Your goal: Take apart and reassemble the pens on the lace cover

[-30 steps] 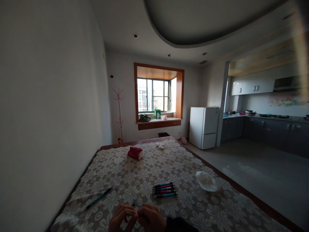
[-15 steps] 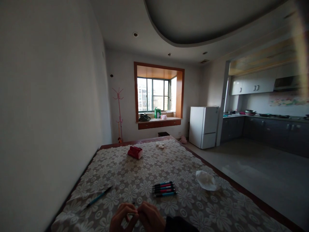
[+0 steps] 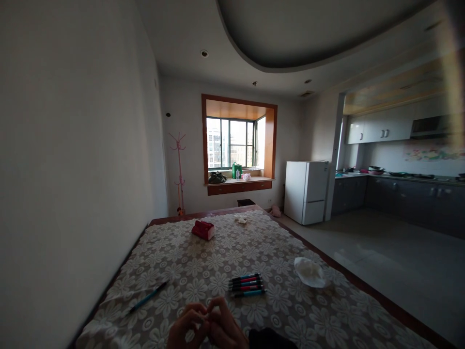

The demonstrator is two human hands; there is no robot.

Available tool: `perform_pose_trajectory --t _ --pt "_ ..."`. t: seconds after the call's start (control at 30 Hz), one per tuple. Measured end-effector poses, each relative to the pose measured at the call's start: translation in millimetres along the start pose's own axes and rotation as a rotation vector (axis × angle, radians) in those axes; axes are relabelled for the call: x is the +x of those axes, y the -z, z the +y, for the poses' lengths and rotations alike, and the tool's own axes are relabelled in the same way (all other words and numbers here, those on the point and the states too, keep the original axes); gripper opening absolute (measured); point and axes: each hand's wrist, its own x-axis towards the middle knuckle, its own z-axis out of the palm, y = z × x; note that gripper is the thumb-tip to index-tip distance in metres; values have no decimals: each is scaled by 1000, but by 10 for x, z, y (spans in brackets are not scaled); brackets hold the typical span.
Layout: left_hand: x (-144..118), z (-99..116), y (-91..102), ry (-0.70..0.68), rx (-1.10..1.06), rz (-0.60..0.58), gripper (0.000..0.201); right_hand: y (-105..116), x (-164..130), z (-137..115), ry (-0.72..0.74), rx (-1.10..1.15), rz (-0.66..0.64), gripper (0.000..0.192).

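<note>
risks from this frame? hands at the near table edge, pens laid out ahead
1. Both hands, left hand and right hand, pinch together at the bottom edge of the view; whatever small part they hold is hidden and could drop onto the patterned tablecloth and be hard to spot.
2. The row of pens lies loose just ahead of the hands; a forward sweep could scatter or roll them.
3. The room is dim, so fine finger work is hard to check.

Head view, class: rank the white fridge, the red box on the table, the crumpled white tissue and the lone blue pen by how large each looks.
1. White fridge, largest though farthest away.
2. Crumpled white tissue.
3. Red box looks close to the tissue; it lies farther back, so that order is unsure.
4. Lone blue pen: long but very thin, least area.
</note>
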Motion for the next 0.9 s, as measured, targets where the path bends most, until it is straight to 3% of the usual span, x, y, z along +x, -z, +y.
perform_pose_trajectory --t 0.33,0.47,0.6,0.8,0.9 --pt "2 -16 -3 221 -240 16 36 39 129 27 177 85 -169 40" --pt "1 -11 -6 227 -250 -31 35 8 151 10 201 163 -141 38" --pt "2 27 -19 211 -195 13 34 -2 159 3 159 214 -53 37" --pt "69 44 115 129 37 -147 31 37 193 63 113 214 -14 38" --pt "90 -38 202 33 240 -71 29 49 199 31 130 235 59 36"
